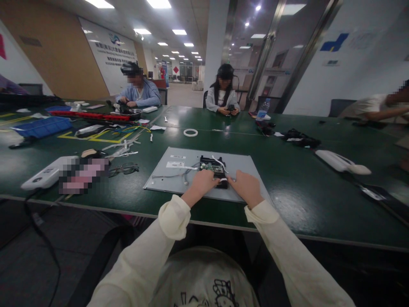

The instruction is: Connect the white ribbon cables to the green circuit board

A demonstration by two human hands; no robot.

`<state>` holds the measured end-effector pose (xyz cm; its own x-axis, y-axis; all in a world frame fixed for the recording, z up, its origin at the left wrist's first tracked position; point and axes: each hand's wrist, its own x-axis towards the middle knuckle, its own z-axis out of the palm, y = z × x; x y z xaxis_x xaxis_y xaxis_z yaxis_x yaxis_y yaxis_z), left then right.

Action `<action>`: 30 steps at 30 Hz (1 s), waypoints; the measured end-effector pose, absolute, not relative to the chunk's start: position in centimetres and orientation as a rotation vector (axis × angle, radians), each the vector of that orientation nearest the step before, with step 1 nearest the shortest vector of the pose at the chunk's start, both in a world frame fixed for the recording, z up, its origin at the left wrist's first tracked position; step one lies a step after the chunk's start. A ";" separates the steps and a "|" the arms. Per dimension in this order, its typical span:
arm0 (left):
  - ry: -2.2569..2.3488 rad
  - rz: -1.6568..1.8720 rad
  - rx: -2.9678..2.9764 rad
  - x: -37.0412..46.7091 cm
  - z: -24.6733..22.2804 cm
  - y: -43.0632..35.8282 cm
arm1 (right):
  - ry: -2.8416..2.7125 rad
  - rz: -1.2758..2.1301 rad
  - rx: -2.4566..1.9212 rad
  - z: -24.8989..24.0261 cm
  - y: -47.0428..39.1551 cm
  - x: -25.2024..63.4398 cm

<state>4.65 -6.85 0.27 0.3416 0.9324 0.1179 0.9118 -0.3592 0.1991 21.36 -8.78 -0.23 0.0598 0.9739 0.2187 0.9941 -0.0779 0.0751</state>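
A flat grey panel (166, 164) lies on the green table, with white labels and grey cables on its left part. On the panel's middle sits a black frame holding a green circuit board (209, 165), and a white ribbon strip (219, 161) curves over it. My left hand (204, 182) is at the frame's lower left, fingers curled and thumb on its near edge. My right hand (245, 186) touches the frame's right side with its fingertips, the other fingers folded in. What lies beneath the fingers is hidden.
Left on the green table (297, 170) are a white power strip (49, 172), a pixelated pink object, glasses (124, 169) and a blue tray (43, 127). A tape ring (191, 133) lies beyond the panel. At right is a white device (341, 162). People sit across and at right.
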 end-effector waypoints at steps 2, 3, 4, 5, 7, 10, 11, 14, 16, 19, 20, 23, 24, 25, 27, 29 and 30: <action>1.725 0.330 2.504 4.1 0.3 -6.9 | -2.078 -0.326 -2.205 -0.3 -8.8 21.6; 1.733 0.329 2.510 3.9 0.2 -7.1 | -2.081 -0.327 -2.202 -0.4 -8.7 21.7; 1.748 0.326 2.511 3.6 0.1 -7.2 | -2.083 -0.330 -2.200 -0.4 -8.7 21.8; 1.767 0.323 2.508 3.3 0.1 -7.4 | -2.081 -0.333 -2.200 -0.5 -8.7 21.9; 1.803 0.330 2.495 2.6 0.0 -7.8 | -2.080 -0.336 -2.194 -0.5 -8.7 22.0; 1.831 0.409 2.464 0.8 0.6 -8.0 | -2.063 -0.333 -2.175 -0.3 -8.6 22.1; 1.842 0.466 2.452 0.0 1.0 -7.8 | -2.052 -0.331 -2.161 -0.2 -8.6 22.1; 2.037 0.696 2.335 -3.2 2.0 -6.6 | -2.034 -0.297 -2.070 0.5 -8.7 21.8; 2.095 0.853 2.272 -5.5 2.2 -5.3 | -2.084 -0.233 -1.949 1.1 -8.7 21.2; 1.943 0.957 2.254 -8.2 1.4 -3.3 | -2.207 -0.122 -1.715 2.3 -8.3 19.8; 1.929 1.011 2.224 -8.8 0.8 -2.7 | -2.244 -0.088 -1.634 2.6 -8.0 19.1; 1.979 1.050 2.131 -9.9 -0.8 -1.5 | -2.350 -0.021 -1.396 3.3 -6.7 16.5; 1.982 1.047 2.129 -10.0 -1.2 -1.3 | -2.383 -0.012 -1.324 3.4 -6.1 15.4; 1.978 1.042 2.136 -10.1 -1.5 -1.1 | -2.415 0.000 -1.255 3.3 -5.4 14.4; 1.967 1.037 2.157 -10.1 -1.9 -1.1 | -2.459 0.047 -1.148 2.8 -4.0 12.2; 1.977 1.024 2.168 -10.1 -2.0 -1.2 | -2.465 0.119 -1.105 1.9 -2.8 10.3; 1.988 1.011 2.171 -10.1 -2.0 -1.3 | -2.454 0.152 -1.109 1.3 -2.3 9.5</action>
